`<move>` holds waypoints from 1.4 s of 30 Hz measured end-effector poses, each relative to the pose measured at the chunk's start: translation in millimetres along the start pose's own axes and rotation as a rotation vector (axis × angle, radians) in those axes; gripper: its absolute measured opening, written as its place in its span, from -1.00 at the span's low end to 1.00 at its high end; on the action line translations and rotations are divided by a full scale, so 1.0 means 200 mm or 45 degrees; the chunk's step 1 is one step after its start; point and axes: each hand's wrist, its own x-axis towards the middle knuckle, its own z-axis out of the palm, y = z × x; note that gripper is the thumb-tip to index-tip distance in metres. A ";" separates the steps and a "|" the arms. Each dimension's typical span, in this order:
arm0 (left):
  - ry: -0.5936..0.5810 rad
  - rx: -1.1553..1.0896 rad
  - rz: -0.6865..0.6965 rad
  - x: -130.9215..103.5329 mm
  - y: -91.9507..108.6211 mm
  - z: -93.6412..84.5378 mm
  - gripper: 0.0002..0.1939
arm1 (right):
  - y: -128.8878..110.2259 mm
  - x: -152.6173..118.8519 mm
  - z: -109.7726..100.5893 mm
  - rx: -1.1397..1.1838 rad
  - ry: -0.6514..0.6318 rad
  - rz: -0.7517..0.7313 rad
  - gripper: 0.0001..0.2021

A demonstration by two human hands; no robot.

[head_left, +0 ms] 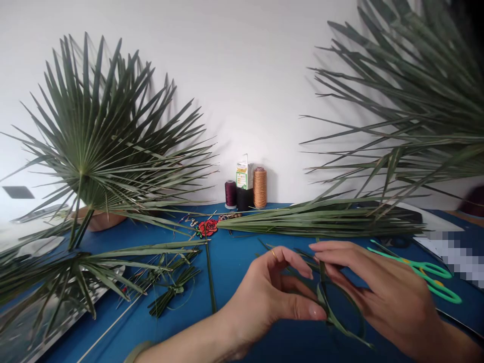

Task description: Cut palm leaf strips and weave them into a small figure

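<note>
A narrow green palm leaf strip [346, 330] is bent into a loop between my hands, low and right of centre. My left hand [260, 292] is closed on it, thumb pressed at the crossing of the loop and fingers curled above. My right hand [393, 292] has the upright part of the strip between its thumb and fingertips. The loop's thin end sticks out below, toward the lower right. Just beyond my right hand lie scissors [440, 272] with bright green handles. Long palm leaf strips [287, 220] lie bundled behind both hands on the blue table [234, 264].
Fan palm leaves [86, 131] rise at left, and more palm leaves [408, 91] hang at upper right. A small tied leaf bundle [174, 292], a red rose patch [208, 228], a purple spool [230, 194], an orange spool [260, 189] and a small box [244, 176] are around.
</note>
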 end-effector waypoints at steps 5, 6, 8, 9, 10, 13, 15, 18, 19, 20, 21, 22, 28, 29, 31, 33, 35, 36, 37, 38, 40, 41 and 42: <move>0.035 0.065 -0.155 -0.01 -0.02 0.02 -0.68 | -0.01 -0.01 0.00 -0.009 0.053 0.015 -0.84; 0.042 0.076 -0.177 -0.01 -0.02 0.02 -0.66 | -0.01 -0.01 0.00 -0.006 0.070 0.014 -0.84; 0.056 0.105 -0.206 -0.01 -0.02 0.02 -0.63 | -0.01 -0.01 0.00 0.004 0.081 0.022 -0.83; 0.066 0.133 -0.208 -0.01 -0.01 0.02 -0.63 | -0.01 -0.01 0.00 0.005 0.079 0.026 -0.83; 0.078 0.168 -0.199 -0.01 -0.01 0.02 -0.63 | -0.01 -0.01 0.01 0.002 0.079 0.029 -0.83; 0.110 0.294 -0.141 0.00 0.00 0.01 -0.68 | -0.01 -0.01 0.01 -0.014 0.069 0.022 -0.83; 0.108 0.322 -0.122 -0.01 0.00 0.00 -0.71 | 0.00 -0.01 0.01 -0.002 0.053 -0.001 -0.83; 0.049 0.276 -0.133 -0.01 0.00 0.00 -0.73 | 0.00 -0.01 0.01 0.050 0.013 -0.024 -0.85; 0.028 0.254 -0.135 -0.01 0.00 0.00 -0.74 | 0.00 -0.01 0.01 0.074 -0.003 -0.025 -0.85; 0.014 0.230 -0.135 -0.01 0.01 0.00 -0.74 | 0.00 -0.02 0.01 0.102 -0.016 -0.026 -0.85; 0.005 0.208 -0.136 -0.01 0.01 0.00 -0.74 | 0.00 -0.02 0.01 0.136 -0.027 -0.023 -0.84; -0.007 0.191 -0.140 -0.01 0.01 0.00 -0.74 | 0.00 -0.02 0.02 0.172 -0.035 -0.022 -0.83; -0.084 0.110 -0.197 -0.02 0.00 0.01 -0.78 | -0.01 -0.02 0.05 0.245 -0.114 -0.042 -0.86; -0.093 0.106 -0.208 -0.02 0.00 0.01 -0.79 | -0.01 -0.02 0.06 0.232 -0.102 -0.055 -0.87; -0.125 0.118 -0.243 -0.02 -0.01 0.01 -0.78 | -0.01 -0.02 0.07 0.201 -0.054 -0.074 -0.86; -0.171 0.129 -0.274 -0.03 -0.01 0.00 -0.76 | -0.01 -0.02 0.08 0.171 -0.012 -0.084 -0.84; -0.213 0.117 -0.275 -0.03 -0.01 0.00 -0.76 | 0.00 -0.01 0.08 0.125 0.025 -0.089 -0.81; -0.230 0.111 -0.266 -0.04 -0.01 0.00 -0.77 | 0.01 -0.01 0.09 0.096 0.041 -0.088 -0.80; -0.248 0.110 -0.259 -0.04 -0.01 0.00 -0.78 | 0.01 0.00 0.09 0.066 0.052 -0.082 -0.80; -0.267 0.114 -0.259 -0.05 -0.01 0.01 -0.78 | 0.02 0.00 0.10 0.033 0.061 -0.071 -0.81; -0.309 0.147 -0.280 -0.07 -0.02 0.02 -0.79 | 0.04 0.01 0.11 -0.038 0.072 -0.032 -0.83; -0.325 0.165 -0.289 -0.07 -0.02 0.03 -0.81 | 0.04 0.01 0.12 -0.074 0.074 -0.002 -0.84; -0.327 0.177 -0.287 -0.08 -0.03 0.04 -0.83 | 0.05 0.02 0.13 -0.106 0.074 0.030 -0.85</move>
